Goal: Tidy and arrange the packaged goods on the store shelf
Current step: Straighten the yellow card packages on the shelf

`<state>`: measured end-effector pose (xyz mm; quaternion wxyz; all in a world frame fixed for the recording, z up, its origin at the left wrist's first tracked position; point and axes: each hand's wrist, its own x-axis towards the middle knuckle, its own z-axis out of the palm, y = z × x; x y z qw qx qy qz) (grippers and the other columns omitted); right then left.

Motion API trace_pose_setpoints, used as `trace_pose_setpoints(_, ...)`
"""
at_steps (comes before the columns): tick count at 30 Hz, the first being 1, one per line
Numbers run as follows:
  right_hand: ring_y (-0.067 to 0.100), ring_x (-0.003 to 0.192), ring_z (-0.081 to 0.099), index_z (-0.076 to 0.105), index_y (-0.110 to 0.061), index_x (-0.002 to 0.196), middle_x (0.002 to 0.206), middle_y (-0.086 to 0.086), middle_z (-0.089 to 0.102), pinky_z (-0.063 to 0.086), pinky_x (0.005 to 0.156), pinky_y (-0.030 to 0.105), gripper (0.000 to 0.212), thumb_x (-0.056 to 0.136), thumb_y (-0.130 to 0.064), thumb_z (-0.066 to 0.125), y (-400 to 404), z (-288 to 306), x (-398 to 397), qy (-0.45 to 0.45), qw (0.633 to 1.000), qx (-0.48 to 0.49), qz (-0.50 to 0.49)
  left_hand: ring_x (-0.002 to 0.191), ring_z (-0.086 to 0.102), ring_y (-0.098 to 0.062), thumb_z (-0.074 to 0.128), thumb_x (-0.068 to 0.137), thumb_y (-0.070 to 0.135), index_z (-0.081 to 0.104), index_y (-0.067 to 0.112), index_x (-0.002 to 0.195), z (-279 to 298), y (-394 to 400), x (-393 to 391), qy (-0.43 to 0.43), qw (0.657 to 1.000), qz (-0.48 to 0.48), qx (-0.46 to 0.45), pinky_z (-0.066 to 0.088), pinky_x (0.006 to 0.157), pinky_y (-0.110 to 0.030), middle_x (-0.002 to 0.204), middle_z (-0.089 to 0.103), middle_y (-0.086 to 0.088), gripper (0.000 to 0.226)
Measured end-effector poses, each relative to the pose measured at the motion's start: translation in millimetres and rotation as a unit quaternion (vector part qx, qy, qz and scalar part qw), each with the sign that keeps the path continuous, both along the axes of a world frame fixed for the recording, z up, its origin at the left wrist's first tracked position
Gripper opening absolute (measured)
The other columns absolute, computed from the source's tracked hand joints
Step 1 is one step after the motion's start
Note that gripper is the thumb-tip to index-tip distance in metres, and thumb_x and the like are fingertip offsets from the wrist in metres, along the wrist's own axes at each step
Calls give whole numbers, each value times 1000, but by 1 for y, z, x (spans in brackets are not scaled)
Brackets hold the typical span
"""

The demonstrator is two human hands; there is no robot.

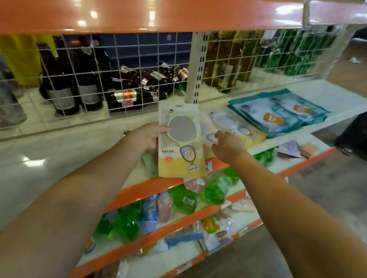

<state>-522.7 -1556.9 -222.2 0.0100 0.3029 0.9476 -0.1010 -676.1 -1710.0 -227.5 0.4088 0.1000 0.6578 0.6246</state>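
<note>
The mirror pack [183, 142] was held in the left hand [146, 136]; the right hand [227, 145] pinched another pack [234, 127] on the shelf [324, 94], best stacked flat and straight

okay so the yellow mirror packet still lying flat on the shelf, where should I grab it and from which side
Probably its near edge, from the aisle side. The yellow packet lies flat on the white shelf, so only edges offer a pinch; the right hand is already there.

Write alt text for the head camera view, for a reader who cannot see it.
A person's left hand holds a yellow packaged hand mirror above a white store shelf, while the right hand reaches to a similar pack lying beside teal packets.
</note>
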Motion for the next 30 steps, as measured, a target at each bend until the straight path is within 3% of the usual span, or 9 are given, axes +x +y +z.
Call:
trace_pose_setpoints(5,34,122,50,44,-3,134,133,19,50,44,94,36,40,97,-17,42,32,2,1,15,999,-8,-32,44,66,-16,41,100,4,48,13,129,5,43,-2,2,999,-33,-16,55,47,-31,52,68,-5,31)
trace_pose_setpoints(8,34,120,51,45,-3,134,130,20,53,45,92,36,41,95,-14,43,50,5,-4,30,998,-2,-48,48,68,-18,41,100,5,41,5,140,5,71,-12,0,998,-64,-13,56,65,-38,55,69,-6,40)
trace_pose_setpoints(12,35,119,53,48,-2,131,131,19,54,45,91,36,38,95,-14,44,77,15,-17,36,997,24,-62,45,67,-14,41,99,0,40,-1,140,17,103,-21,16,996,-93,1,54,44,-27,52,68,-4,41)
trace_pose_setpoints(23,34,111,55,49,-3,126,123,20,56,46,85,35,36,91,-14,46,136,7,-34,21,994,8,-103,42,66,-14,46,98,4,46,4,137,-1,172,-37,-3,995,-84,-53,53,41,-26,51,68,-4,39)
trace_pose_setpoints(25,33,109,56,50,-3,124,121,19,57,46,83,35,34,92,-16,49,151,7,-35,11,995,7,-98,51,69,-16,45,99,4,46,4,138,-4,183,-35,-10,996,-68,-60,54,46,-25,59,71,-7,39)
trace_pose_setpoints(27,33,109,57,52,-3,123,122,18,58,46,82,34,33,93,-15,46,166,6,-37,16,996,12,-88,79,70,-25,44,99,3,44,3,138,-6,193,-30,-12,997,-48,-60,56,60,-28,88,71,-16,40)
trace_pose_setpoints(30,32,112,56,51,-4,127,126,17,57,44,82,32,34,96,-15,43,186,8,-39,16,997,15,-72,94,62,-32,44,99,2,43,0,138,-10,206,-22,-10,997,-16,-73,51,80,-32,105,64,-20,40)
